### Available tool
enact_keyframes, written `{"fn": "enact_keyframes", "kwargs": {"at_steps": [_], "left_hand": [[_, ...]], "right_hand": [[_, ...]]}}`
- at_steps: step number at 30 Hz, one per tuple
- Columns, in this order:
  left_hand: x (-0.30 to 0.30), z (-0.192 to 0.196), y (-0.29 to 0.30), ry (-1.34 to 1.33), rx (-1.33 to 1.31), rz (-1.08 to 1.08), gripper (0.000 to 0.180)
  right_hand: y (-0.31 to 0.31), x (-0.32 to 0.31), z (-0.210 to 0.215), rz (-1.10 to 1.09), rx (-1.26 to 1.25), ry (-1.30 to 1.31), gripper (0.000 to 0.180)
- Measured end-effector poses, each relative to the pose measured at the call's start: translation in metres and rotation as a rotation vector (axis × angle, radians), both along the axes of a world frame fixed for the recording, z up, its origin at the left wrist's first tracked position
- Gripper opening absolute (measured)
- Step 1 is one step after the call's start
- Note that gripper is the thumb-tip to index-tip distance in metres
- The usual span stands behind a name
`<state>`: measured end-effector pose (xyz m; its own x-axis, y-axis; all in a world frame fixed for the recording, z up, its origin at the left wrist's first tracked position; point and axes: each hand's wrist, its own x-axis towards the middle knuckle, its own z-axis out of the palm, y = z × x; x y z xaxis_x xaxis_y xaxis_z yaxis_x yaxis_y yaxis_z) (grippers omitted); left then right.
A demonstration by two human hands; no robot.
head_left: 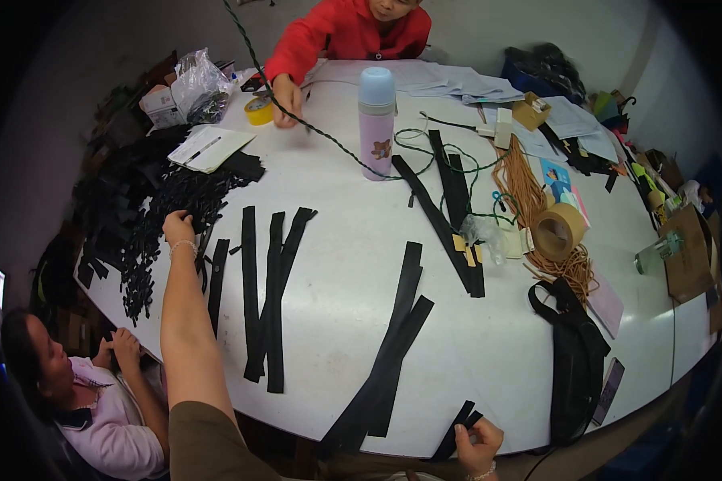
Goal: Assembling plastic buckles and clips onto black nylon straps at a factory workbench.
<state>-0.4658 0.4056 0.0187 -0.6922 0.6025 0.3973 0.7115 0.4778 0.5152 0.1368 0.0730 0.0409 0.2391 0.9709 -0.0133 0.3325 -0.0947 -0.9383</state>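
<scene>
My left hand (178,228) reaches out to the edge of a heap of small black pieces (192,192) that look like zipper pulls. Its fingers are bent and pressed together, and anything between them is too small to tell. At the near edge of the table, my right hand (479,445) pinches a folded black zipper strip (456,429) between thumb and fingers. Long black strips (275,321) of the same kind lie side by side in the middle left. Another crossed group of black strips (385,369) is spread nearer to my right hand.
A lilac bottle (376,128) with a blue cap stands upright near the middle. Beyond it a person in red (345,32) reaches over the table; another person (96,401) sits at the left. Brown tape (557,231), tan cords (521,184) and a black bag (576,369) lie right.
</scene>
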Motion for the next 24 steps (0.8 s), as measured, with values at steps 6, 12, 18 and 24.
{"fn": "enact_keyframes", "kwargs": {"at_steps": [6,12,18,24], "left_hand": [[-0.074,-0.003,-0.016,-0.768,0.888,0.152,0.017],[-0.063,-0.003,-0.035,-1.102,1.079,0.12,0.02],[-0.027,-0.002,-0.025,-1.223,1.11,-0.035,0.017],[-0.073,0.019,-0.038,-1.681,1.381,-0.13,0.016]], "right_hand": [[0.001,0.0,-0.002,0.035,0.039,0.008,0.005],[0.0,0.0,-0.003,0.013,0.029,0.059,0.005],[-0.001,0.002,-0.003,-0.001,0.037,0.045,0.005],[-0.003,-0.002,-0.004,0.033,0.06,0.081,0.006]]}}
